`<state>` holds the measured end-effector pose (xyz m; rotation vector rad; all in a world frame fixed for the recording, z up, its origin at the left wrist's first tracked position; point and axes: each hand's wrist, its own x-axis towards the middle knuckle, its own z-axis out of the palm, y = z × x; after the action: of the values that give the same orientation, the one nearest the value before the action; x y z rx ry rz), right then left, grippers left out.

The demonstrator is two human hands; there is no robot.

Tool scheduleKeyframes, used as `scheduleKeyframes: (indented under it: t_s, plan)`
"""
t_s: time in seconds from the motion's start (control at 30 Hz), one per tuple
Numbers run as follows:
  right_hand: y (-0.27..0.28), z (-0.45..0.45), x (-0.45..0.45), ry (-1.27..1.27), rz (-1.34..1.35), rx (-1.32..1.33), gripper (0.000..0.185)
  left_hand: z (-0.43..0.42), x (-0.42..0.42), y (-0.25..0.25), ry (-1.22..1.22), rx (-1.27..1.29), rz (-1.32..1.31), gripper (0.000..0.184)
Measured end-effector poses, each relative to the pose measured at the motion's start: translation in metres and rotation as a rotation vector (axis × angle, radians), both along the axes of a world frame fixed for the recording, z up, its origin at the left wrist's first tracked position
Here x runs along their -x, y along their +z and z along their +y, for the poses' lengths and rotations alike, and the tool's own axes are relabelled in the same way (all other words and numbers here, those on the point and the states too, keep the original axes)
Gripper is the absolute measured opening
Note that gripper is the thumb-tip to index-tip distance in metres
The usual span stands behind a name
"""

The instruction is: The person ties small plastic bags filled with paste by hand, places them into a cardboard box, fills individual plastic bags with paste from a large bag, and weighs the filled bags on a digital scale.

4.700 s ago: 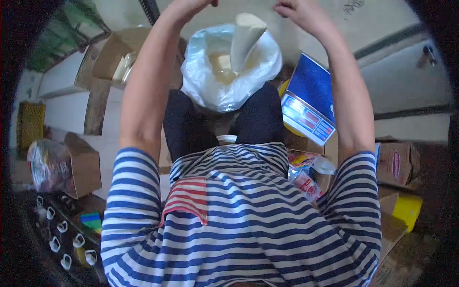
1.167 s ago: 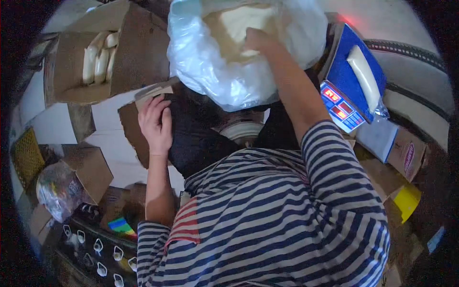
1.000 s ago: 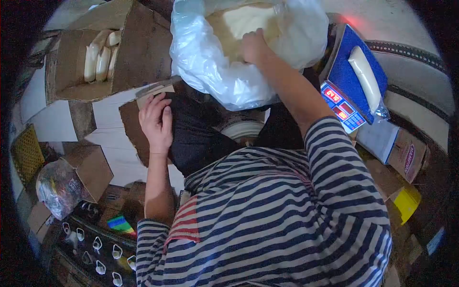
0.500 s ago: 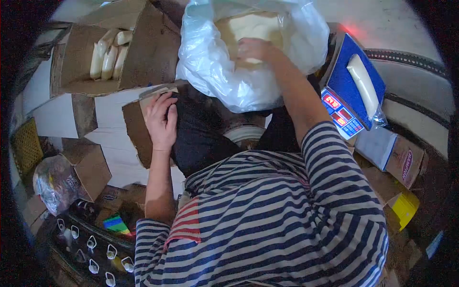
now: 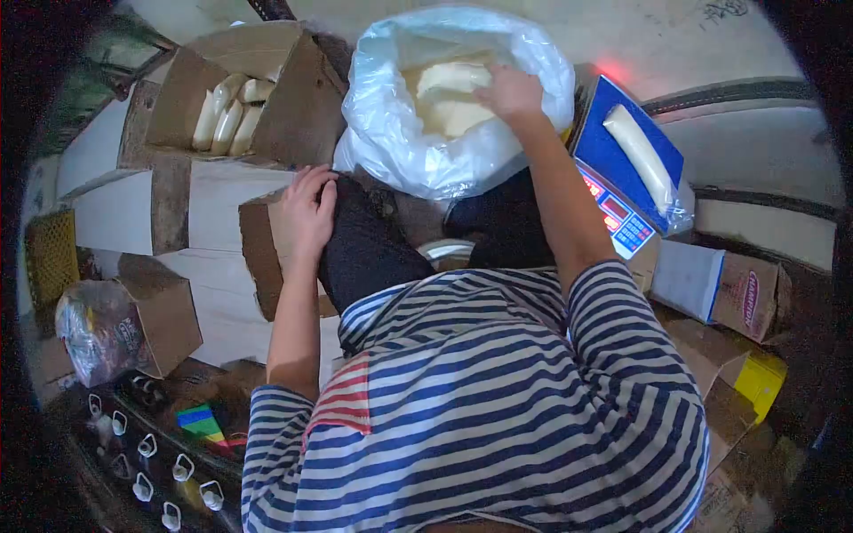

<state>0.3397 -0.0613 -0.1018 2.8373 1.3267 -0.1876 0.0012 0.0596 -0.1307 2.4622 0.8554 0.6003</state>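
My left hand [image 5: 313, 213] rests at my left knee, beside a brown cardboard flap [image 5: 259, 258]. Its fingers lie stretched out and hold nothing. A white plastic sack [image 5: 391, 151] stands open in front of me, with a pale, cream-coloured loose material [image 5: 458, 115] inside. My right hand [image 5: 515, 93] is over the right part of the sack's mouth, its fingers pointing left above the material. Whether those fingers are closed on anything is unclear. On the blue-topped digital scale [image 5: 591, 138] to the right lies a long filled plastic packet [image 5: 638, 151].
An open cardboard box [image 5: 298, 98] at the back left holds several filled packets [image 5: 229, 115]. Below it stand white cartons [image 5: 222, 209]. A bag-lined box [image 5: 164, 311] and dark containers with white ring handles [image 5: 142, 484] are lower left. More boxes [image 5: 746, 293] stand right.
My right hand has moved right and slightly back from the material's middle. My left hand stays at the knee. The whole view has shifted slightly.
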Motion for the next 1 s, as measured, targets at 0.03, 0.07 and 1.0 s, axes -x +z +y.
scheduleKeyframes:
  t_s: [0.03,0.07,1.0]
  plan:
    - [0.007,-0.007,0.005,-0.014,-0.009,-0.084,0.046,-0.002,0.001,0.001,0.001,-0.001,0.013,0.021]
    - [0.014,-0.015,0.007,-0.03,-0.018,-0.164,0.045,0.0,0.0,0.0,0.001,0.002,0.005,0.021]
    - [0.05,-0.278,-0.021,-0.376,0.515,-1.064,0.057,0.0,0.006,-0.018,-0.11,0.07,-0.077,0.022]
